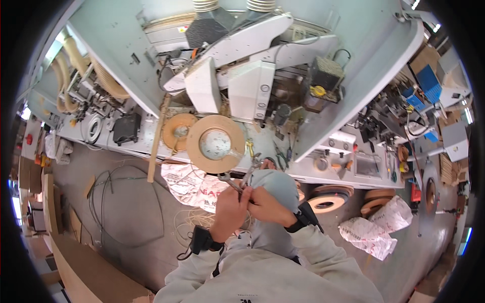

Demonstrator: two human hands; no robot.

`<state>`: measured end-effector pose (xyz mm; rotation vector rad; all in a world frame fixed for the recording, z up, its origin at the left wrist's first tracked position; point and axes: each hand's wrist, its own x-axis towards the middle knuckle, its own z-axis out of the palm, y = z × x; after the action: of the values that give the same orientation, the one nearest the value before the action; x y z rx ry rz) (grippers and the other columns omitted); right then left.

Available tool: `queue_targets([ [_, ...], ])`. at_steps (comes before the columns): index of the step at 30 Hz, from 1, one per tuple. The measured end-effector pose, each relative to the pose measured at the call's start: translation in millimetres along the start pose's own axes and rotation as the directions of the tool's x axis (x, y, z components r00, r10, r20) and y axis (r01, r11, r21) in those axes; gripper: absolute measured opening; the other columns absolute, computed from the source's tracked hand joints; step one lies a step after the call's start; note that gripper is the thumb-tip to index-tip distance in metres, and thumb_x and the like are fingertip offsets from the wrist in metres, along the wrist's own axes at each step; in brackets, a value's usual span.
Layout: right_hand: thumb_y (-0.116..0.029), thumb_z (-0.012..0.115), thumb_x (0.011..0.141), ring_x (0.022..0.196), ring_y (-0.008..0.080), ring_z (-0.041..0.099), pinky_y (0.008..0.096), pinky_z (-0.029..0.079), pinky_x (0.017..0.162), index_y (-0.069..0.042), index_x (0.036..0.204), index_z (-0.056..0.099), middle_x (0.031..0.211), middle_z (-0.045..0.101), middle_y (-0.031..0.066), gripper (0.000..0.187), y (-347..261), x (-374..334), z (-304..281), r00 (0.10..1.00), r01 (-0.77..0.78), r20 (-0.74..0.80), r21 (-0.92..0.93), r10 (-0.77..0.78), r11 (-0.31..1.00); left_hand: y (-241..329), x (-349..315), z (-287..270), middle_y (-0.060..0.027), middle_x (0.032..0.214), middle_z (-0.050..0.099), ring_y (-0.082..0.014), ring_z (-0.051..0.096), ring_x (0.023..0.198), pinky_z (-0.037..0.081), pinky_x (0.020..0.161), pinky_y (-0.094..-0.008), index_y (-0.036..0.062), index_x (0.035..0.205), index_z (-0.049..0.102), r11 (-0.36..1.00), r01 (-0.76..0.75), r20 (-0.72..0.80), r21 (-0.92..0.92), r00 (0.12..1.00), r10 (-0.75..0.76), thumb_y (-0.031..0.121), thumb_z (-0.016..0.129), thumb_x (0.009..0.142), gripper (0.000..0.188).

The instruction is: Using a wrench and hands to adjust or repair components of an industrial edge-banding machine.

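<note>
My left hand [230, 214] and my right hand [269, 205] meet in front of my body, both closed with the fingers touching. Out of them stick two metal tools that cross: an open-end wrench [229, 181] pointing to the upper left, and what looks like an adjustable wrench [252, 169] pointing up toward the bench. Which hand bears which tool is hard to make out, because the fingers cover the handles. My raised grey-trousered leg [275, 189] is just beyond the right hand. Past the tools, a large roll of brown edge banding [229, 130] lies on the machine bench.
A smaller brown roll [174, 126] and a wooden strip [156, 151] are beside the large roll. Pliers [281, 155] rest on the bench. White printed sacks [184, 184] and a loose hose [126, 240] lie on the floor. More rolls [326, 202] stand under the bench edge.
</note>
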<state>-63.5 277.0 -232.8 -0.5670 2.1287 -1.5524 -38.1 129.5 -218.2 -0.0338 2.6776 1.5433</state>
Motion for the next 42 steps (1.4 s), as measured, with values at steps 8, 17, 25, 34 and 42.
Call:
queue_targets([
  [8, -0.02, 0.058, 0.086, 0.067, 0.0424, 0.061, 0.0472, 0.046, 0.062, 0.006, 0.092, 0.064, 0.076, 0.062, 0.0287, 0.027, -8, -6, -9, 0.994, -0.102, 0.026, -0.057, 0.104, 0.993, -13, 0, 6, -0.0249, 0.075, 0.061, -0.0452, 0.061, 0.075, 0.048, 0.066, -0.0495, -0.0006, 0.091, 0.057, 0.992, -0.066, 0.014, 0.11, 0.998, 0.065, 0.026, 0.055, 0.101, 0.029],
  [17, -0.02, 0.06, 0.084, 0.066, 0.0421, 0.059, 0.0484, 0.047, 0.062, 0.008, 0.082, 0.062, 0.072, 0.061, 0.0279, 0.028, 5, 0, 13, 0.99, 0.12, -0.059, -0.076, -0.125, 0.99, -29, -6, 1, -0.0142, 0.064, 0.06, -0.0235, 0.055, 0.055, 0.042, 0.053, -0.0404, -0.0083, 0.082, 0.059, 0.998, -0.066, -0.066, 0.013, 0.996, 0.067, 0.03, 0.052, 0.105, 0.046],
  [25, -0.019, 0.059, 0.086, 0.061, 0.0402, 0.057, 0.0475, 0.046, 0.06, 0.008, 0.077, 0.062, 0.068, 0.061, 0.0243, 0.028, 12, -13, 6, 0.995, 0.031, -0.097, -0.042, -0.035, 0.999, -2, -2, 15, -0.0149, 0.067, 0.048, -0.0251, 0.043, 0.064, 0.036, 0.06, -0.0415, -0.008, 0.083, 0.049, 0.991, -0.13, 0.012, -0.022, 0.991, 0.13, 0.035, 0.048, 0.108, 0.049],
  [34, -0.015, 0.057, 0.081, 0.062, 0.0417, 0.061, 0.0489, 0.046, 0.059, 0.008, 0.076, 0.063, 0.068, 0.063, 0.025, 0.025, 0, -16, -1, 0.999, -0.032, -0.045, -0.07, 0.029, 0.997, 1, -4, 12, -0.0141, 0.071, 0.048, -0.0236, 0.042, 0.066, 0.037, 0.061, -0.041, -0.0068, 0.083, 0.047, 0.994, -0.087, -0.001, -0.073, 0.996, 0.087, 0.033, 0.048, 0.108, 0.047],
  [42, -0.016, 0.057, 0.081, 0.063, 0.0414, 0.061, 0.0484, 0.047, 0.061, 0.009, 0.077, 0.061, 0.069, 0.062, 0.0262, 0.027, 4, -14, 1, 0.999, 0.004, -0.052, -0.11, -0.01, 0.994, -6, -3, 13, -0.0139, 0.072, 0.049, -0.0236, 0.043, 0.067, 0.037, 0.062, -0.0413, -0.0064, 0.084, 0.048, 0.994, -0.096, -0.003, -0.05, 0.995, 0.096, 0.032, 0.048, 0.108, 0.045],
])
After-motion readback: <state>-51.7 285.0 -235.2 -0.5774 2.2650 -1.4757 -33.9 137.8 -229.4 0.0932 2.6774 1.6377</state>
